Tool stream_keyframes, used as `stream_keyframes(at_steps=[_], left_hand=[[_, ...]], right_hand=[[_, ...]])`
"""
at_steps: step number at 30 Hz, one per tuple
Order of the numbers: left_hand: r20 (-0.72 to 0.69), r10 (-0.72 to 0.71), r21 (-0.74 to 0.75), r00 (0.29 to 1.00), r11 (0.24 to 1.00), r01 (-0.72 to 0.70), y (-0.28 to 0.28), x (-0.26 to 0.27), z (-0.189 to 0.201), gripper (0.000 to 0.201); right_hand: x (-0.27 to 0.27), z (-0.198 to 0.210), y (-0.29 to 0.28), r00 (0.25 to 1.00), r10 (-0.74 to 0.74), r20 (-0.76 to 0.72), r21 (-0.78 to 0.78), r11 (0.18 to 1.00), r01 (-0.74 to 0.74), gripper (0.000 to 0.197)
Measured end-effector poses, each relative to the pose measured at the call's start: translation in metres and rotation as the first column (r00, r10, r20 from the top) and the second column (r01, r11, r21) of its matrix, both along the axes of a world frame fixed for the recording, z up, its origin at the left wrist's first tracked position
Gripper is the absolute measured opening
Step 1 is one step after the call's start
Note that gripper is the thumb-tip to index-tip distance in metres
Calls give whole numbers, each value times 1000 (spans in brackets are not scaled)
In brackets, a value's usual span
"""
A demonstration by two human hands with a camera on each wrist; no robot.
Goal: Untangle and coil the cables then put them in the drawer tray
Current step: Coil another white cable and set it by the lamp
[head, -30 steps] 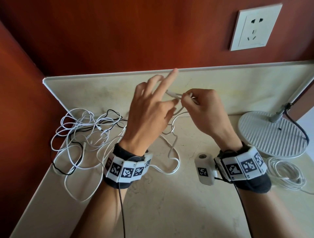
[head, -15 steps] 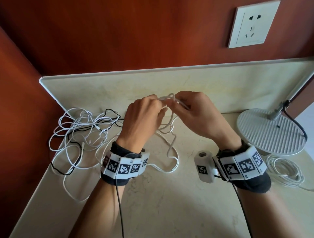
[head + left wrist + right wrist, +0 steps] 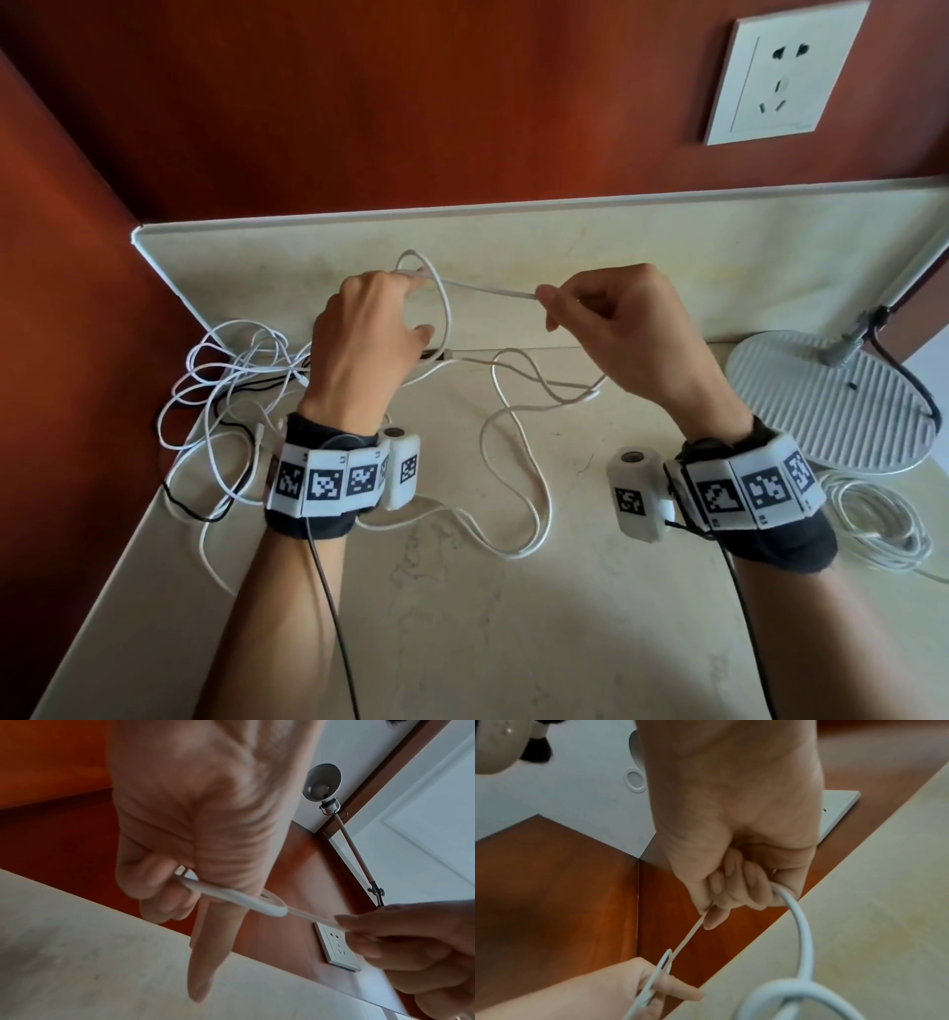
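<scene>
Since half a second ago: hands, then touching over the counter, now well apart, a straight run of white cable [image 3: 482,289] drawn taut between them. Left hand [image 3: 359,339]: fingers curled round a small loop of the cable, index finger extended. Right hand [image 3: 631,329]: fingertips pinching the cable's run, other fingers curled, a slack length hanging from the fist toward the counter [image 3: 513,642]. Remaining cable: loose bends on the counter at 6 o'clock of the hands, leading to a tangled pile [image 3: 231,390] of white and black leads at 9 o'clock. Handling, as judged: light, limp, smooth-jacketed, liable to slip and spring back; best held near the plug end, coils fed hand to hand. Drawer tray: not in view.
</scene>
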State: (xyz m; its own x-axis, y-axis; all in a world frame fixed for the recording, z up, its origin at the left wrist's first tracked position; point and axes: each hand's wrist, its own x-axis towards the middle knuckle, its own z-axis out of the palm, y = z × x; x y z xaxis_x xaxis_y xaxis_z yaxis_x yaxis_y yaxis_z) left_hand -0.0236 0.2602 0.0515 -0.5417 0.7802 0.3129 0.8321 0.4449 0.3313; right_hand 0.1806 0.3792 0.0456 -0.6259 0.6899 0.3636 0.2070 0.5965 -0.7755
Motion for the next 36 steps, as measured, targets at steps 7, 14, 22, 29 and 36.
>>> stream_keyframes(at_steps=[7, 14, 22, 29, 36], left_hand=[[82, 33, 57, 996, 998, -38, 0, -3, -9, 45], [111, -102, -11, 989, 995, 104, 1, 10, -2, 47], [115, -347, -55, 931, 934, 354, 13, 43, -9, 30], [207, -307, -58, 929, 944, 325, 8, 14, -3, 18], [171, -293, -13, 941, 954, 299, 5, 12, -3, 25]], right_hand=[[6, -4, 8, 996, -67, 55, 39, 997, 65, 41], [6, -16, 16, 984, -138, 110, 166, 979, 118, 16], [-14, -11, -8, 990, 142, 22, -33, 989, -141, 17], [5, -6, 14, 997, -10, -80, -57, 998, 5, 44], [-6, -26, 21, 981, -163, 103, 93, 984, 154, 37]])
